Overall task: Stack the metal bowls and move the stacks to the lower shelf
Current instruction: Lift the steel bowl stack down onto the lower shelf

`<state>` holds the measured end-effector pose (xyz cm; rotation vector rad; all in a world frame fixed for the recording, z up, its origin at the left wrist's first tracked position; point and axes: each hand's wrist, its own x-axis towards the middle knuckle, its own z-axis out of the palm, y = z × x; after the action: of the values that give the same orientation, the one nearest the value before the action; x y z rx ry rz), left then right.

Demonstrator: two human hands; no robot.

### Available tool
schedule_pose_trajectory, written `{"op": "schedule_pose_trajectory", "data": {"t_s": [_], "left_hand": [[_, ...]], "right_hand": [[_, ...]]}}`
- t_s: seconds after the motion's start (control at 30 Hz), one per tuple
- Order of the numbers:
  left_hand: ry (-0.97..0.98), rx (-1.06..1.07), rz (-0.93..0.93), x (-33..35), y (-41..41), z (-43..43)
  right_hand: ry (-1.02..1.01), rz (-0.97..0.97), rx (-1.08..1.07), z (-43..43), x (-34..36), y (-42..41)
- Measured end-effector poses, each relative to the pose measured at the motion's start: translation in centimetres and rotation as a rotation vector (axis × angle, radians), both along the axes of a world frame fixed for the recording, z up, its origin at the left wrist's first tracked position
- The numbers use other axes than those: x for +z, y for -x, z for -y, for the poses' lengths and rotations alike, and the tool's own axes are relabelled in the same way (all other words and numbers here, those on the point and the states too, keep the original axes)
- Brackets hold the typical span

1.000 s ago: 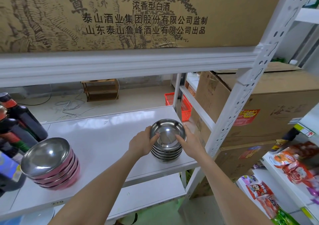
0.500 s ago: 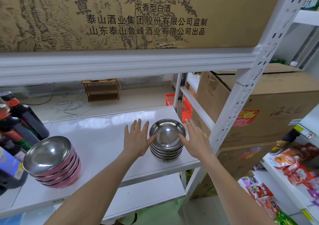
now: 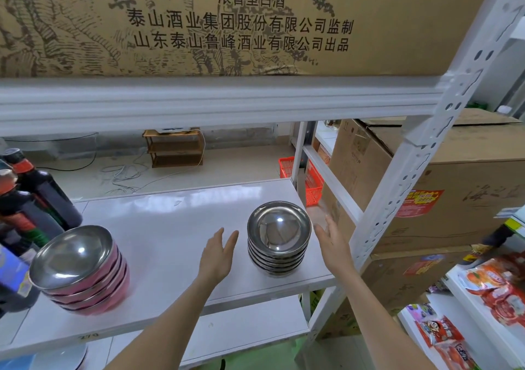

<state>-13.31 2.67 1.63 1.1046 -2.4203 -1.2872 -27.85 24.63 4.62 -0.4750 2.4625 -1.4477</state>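
A stack of several plain metal bowls (image 3: 278, 239) stands near the right front of the white shelf board (image 3: 170, 222). My left hand (image 3: 217, 256) hovers just left of the stack, fingers straight, a small gap from it. My right hand (image 3: 332, 242) hovers just right of it, fingers straight and blurred. Neither hand touches the bowls. A second stack of metal bowls with pink outsides (image 3: 82, 267) stands at the left front of the same board. A lower shelf board (image 3: 241, 330) shows beneath, under my arms.
Dark sauce bottles (image 3: 34, 199) stand at the far left. A printed cardboard box (image 3: 227, 23) fills the shelf above. The white upright post (image 3: 403, 185) rises right of my right hand. Cardboard boxes (image 3: 454, 176), a red basket (image 3: 309, 182) and snack packets (image 3: 500, 287) lie to the right.
Both hands held the plain bowl stack a second ago; they have let go, opened and drawn back away from it. The stack stays in place.
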Motion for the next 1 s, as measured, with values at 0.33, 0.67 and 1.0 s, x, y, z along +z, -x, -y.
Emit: {"op": "schedule_pose_trajectory", "data": {"t_s": [0.33,0.67,1.0], "left_hand": [[-0.719,0.161,-0.42,-2.6,4.3,-4.5],[-0.716,0.147,-0.456,-3.2,4.1,-5.3],[-0.735,0.071,-0.398,-2.2,2.3,-5.9]], "right_hand": [[0.481,0.483,-0.11,3.0,-5.9,0.4],[0.552,0.548,-0.028,3.5,-6.2,-0.2],[0.569,0.536,0.086,1.6,-6.3,-1.4]]}}
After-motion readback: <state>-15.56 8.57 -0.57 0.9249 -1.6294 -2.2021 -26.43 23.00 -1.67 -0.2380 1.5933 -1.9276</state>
